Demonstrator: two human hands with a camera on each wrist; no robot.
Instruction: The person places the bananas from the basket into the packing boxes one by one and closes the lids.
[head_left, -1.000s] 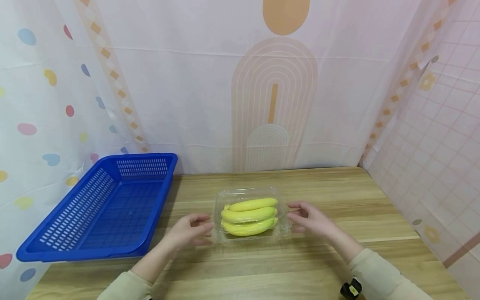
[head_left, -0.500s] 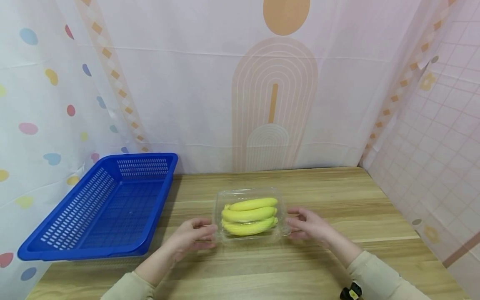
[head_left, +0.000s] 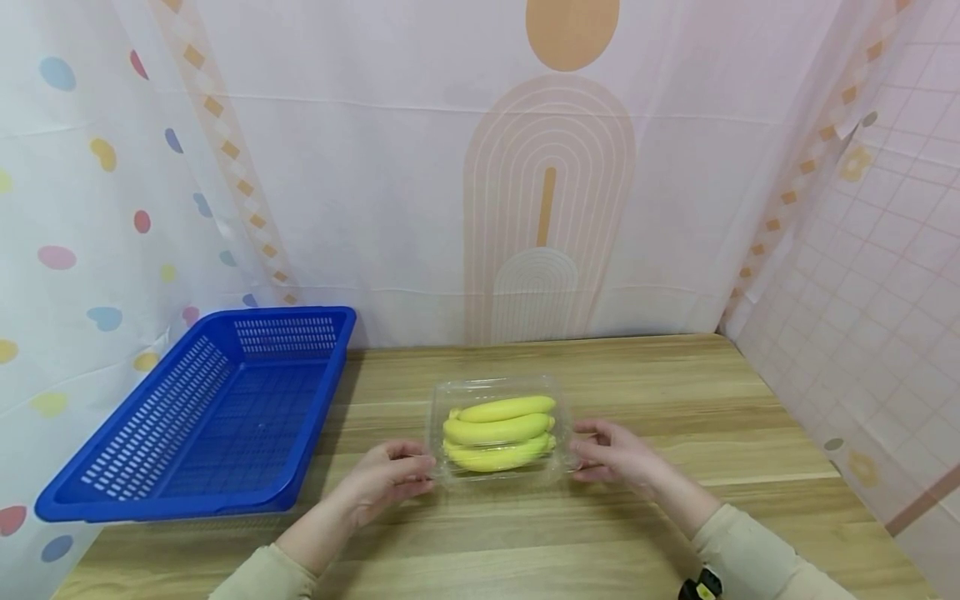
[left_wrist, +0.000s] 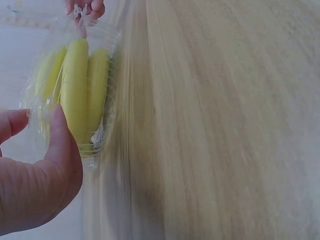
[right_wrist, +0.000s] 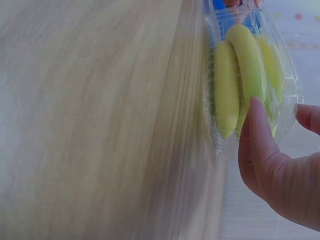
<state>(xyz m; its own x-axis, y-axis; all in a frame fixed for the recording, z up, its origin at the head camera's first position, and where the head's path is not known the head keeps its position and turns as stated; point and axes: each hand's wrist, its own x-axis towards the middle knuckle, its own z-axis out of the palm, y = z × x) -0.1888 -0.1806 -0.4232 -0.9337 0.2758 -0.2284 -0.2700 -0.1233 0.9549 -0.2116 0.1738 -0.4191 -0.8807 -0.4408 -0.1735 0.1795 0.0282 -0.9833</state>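
A clear plastic clamshell container (head_left: 497, 385) sits on the wooden table, with several yellow bananas (head_left: 498, 429) lying side by side inside. At its left end, my left hand (head_left: 390, 477) pinches the edge; in the left wrist view the thumb (left_wrist: 59, 135) and a fingertip lie on either side of the plastic lip. My right hand (head_left: 618, 454) pinches the opposite end, near the front right corner. The right wrist view shows its thumb (right_wrist: 261, 125) against the plastic, with another fingertip on the far side of the lip. Some fingers are hidden behind the container.
A blue plastic basket (head_left: 300, 433) with slotted walls stands at the left of the wooden table (head_left: 495, 550). A patterned curtain (head_left: 390, 208) hangs behind the table's back edge, and more patterned cloth (head_left: 885, 275) runs along the right side.
Both hands have moved in slightly from the sides, closing their fingers onto the container's two ends. The container and bananas show no clear movement.
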